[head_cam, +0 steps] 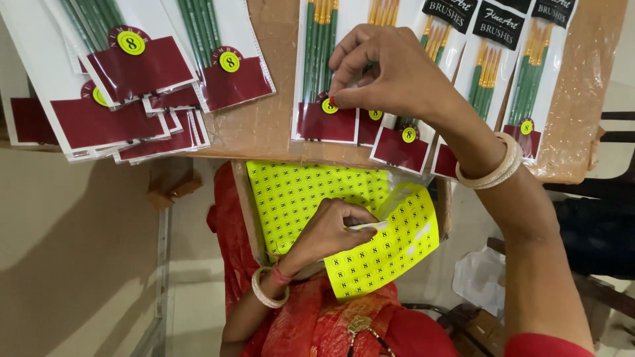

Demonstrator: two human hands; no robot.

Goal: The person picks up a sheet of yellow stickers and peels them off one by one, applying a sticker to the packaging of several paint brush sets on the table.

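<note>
My right hand point(390, 73) reaches over the table edge, thumb and fingertips pinched on a small round yellow sticker point(329, 106). The sticker sits at the top of the dark red card of a brush pack point(317, 79) with green-handled brushes. My left hand point(327, 231) rests over my lap and grips a neon yellow sticker sheet point(397, 248) between thumb and fingers. The sheet has a few blank spots near its right edge. A second, fuller sticker sheet point(297, 188) lies flat underneath it.
More brush packs point(489, 73) with yellow stickers lie in a row to the right on the brown covered table point(264, 129). A loose pile of stickered packs point(126, 86) overlaps at the left. A dark chair point(595, 231) stands at the right, beside a tiled floor.
</note>
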